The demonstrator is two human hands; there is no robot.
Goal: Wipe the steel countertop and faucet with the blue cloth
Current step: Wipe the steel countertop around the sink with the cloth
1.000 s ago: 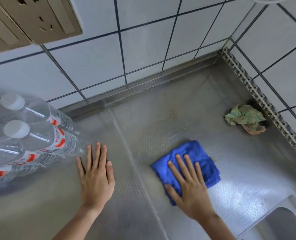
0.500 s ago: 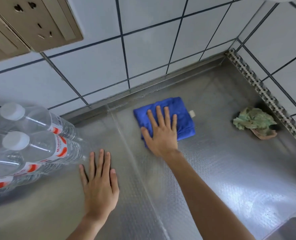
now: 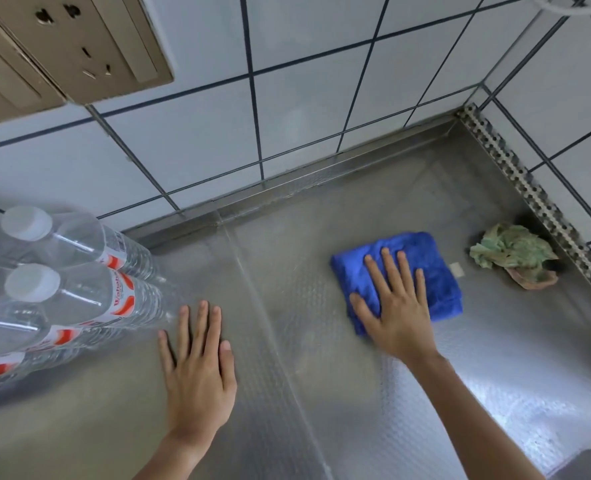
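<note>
Left grip [image 3: 200, 372] and right grip [image 3: 396, 306] both flat, fingers straight.

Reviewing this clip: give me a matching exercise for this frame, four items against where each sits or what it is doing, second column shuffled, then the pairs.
1. blue cloth
2. left hand
3. water bottles
4. crumpled green rag

A. by the perforated strip on the right
B. flat on bare steel countertop
C. stacked at the left edge
D. pressed under the right hand

Pairs: 1-D, 2-B, 3-C, 4-A

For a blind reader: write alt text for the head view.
The right hand presses a blue cloth flat on the steel countertop; the left hand rests flat beside packed water bottles. A crumpled green rag lies by the tiled corner.
</note>
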